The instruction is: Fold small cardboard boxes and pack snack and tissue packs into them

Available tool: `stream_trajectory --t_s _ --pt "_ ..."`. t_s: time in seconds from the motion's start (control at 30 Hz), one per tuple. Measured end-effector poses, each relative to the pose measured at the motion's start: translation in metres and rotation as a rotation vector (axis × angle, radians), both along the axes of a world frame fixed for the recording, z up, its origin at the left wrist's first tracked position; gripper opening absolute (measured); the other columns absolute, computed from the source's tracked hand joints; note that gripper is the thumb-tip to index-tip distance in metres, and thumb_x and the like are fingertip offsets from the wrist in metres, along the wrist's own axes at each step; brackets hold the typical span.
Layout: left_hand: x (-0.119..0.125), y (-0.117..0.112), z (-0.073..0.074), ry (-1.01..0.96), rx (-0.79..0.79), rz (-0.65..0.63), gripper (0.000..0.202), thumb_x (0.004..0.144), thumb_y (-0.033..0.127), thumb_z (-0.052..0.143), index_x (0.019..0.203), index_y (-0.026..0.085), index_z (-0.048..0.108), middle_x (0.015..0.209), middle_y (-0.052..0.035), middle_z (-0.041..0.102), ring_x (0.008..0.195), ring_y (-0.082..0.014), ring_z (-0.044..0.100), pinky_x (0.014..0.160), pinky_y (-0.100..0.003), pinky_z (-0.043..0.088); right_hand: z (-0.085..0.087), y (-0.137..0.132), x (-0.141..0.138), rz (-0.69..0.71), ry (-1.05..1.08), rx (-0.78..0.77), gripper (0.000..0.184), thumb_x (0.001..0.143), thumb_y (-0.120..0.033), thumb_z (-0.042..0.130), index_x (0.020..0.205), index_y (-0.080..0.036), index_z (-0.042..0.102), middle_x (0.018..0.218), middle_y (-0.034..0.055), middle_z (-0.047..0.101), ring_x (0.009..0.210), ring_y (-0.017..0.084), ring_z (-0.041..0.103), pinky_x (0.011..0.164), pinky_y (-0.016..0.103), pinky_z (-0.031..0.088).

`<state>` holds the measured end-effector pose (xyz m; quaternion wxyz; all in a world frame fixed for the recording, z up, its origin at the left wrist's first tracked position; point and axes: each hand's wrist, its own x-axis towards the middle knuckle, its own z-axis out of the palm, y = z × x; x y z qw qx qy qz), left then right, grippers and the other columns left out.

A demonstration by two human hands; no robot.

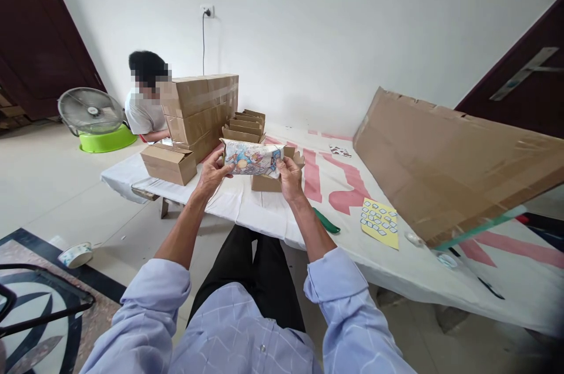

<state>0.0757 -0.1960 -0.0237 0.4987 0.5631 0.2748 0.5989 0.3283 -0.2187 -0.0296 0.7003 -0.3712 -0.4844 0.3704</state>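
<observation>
I hold a soft packet printed with colourful cartoon figures (251, 158) in front of me, above the low table's near edge. My left hand (214, 173) grips its left end, fingers curled round it. My right hand (289, 176) grips its right end the same way. Just behind the packet an open brown cardboard box (266, 182) stands on the white cloth (247, 209) with red markings that covers the table.
Stacked taped cartons (203, 105) and open flat boxes (245, 125) stand at the far left, with a seated person (143, 107) behind them. A closed small box (170, 163), a green-handled tool (326, 221), a yellow sticker sheet (379, 222) and big cardboard sheets (453, 157) lie around. A fan (90, 111) and a tape roll (75, 255) sit on the floor.
</observation>
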Motion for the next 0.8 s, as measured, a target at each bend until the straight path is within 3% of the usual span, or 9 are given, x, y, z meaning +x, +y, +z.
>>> stream_trajectory --t_s 0.1,0.2,0.33,0.5,0.6,0.7,0.8 --pt "0.000 -0.012 -0.006 0.021 0.031 0.007 0.076 0.068 0.045 0.101 0.132 0.017 0.072 0.102 -0.0049 0.081 0.082 -0.0181 0.073 0.065 -0.024 0.059 -0.012 -0.012 -0.002 0.002 -0.016 0.006 0.055 0.080 -0.070 0.083 0.112 -0.025 0.075 0.104 0.0054 0.082 0.103 0.027 0.076 0.081 0.035 0.061" --pt "0.003 -0.016 -0.025 0.062 -0.037 -0.015 0.062 0.064 0.046 0.102 0.111 0.015 0.074 0.093 -0.0040 0.078 0.076 -0.0164 0.069 0.059 -0.023 0.056 -0.037 -0.020 -0.002 0.026 -0.005 -0.057 0.055 0.079 -0.071 0.084 0.109 -0.026 0.075 0.102 0.0042 0.081 0.097 0.025 0.076 0.079 0.035 0.061" --pt "0.010 -0.004 -0.046 0.069 -0.142 -0.024 0.065 0.056 0.046 0.103 0.105 0.016 0.073 0.090 -0.0033 0.077 0.073 -0.0165 0.067 0.058 -0.024 0.055 -0.062 -0.011 0.000 0.060 0.077 -0.134 0.059 0.070 -0.071 0.090 0.105 -0.026 0.074 0.094 0.0018 0.080 0.082 0.021 0.074 0.072 0.035 0.061" --pt "0.016 0.009 -0.041 0.031 -0.135 -0.012 0.068 0.055 0.047 0.104 0.107 0.016 0.072 0.092 -0.0041 0.077 0.075 -0.0176 0.068 0.062 -0.026 0.056 -0.058 0.011 0.002 0.044 0.038 -0.108 0.060 0.070 -0.073 0.088 0.104 -0.027 0.073 0.090 0.0012 0.078 0.081 0.021 0.073 0.072 0.034 0.061" --pt "0.009 0.004 -0.039 0.042 -0.100 -0.013 0.066 0.062 0.045 0.102 0.113 0.016 0.073 0.096 -0.0045 0.078 0.078 -0.0179 0.069 0.065 -0.027 0.056 -0.057 0.006 0.007 0.079 -0.038 -0.084 0.057 0.078 -0.075 0.084 0.107 -0.027 0.075 0.088 0.0006 0.076 0.077 0.019 0.070 0.068 0.032 0.058" --pt "-0.007 -0.007 -0.050 0.070 -0.117 -0.035 0.061 0.064 0.041 0.102 0.112 0.016 0.074 0.093 -0.0034 0.077 0.078 -0.0177 0.068 0.067 -0.027 0.056 -0.061 -0.009 0.021 0.244 -0.211 -0.134 0.054 0.083 -0.075 0.084 0.101 -0.024 0.077 0.083 0.0008 0.074 0.069 0.017 0.066 0.065 0.032 0.056" --pt "-0.029 -0.017 -0.071 0.131 -0.189 -0.029 0.051 0.061 0.037 0.103 0.098 0.017 0.074 0.082 -0.0005 0.074 0.072 -0.0166 0.066 0.067 -0.027 0.054 -0.058 -0.013 0.046 0.330 -0.465 -0.157 0.057 0.084 -0.075 0.085 0.107 -0.023 0.081 0.103 0.0074 0.081 0.091 0.025 0.075 0.082 0.041 0.062"
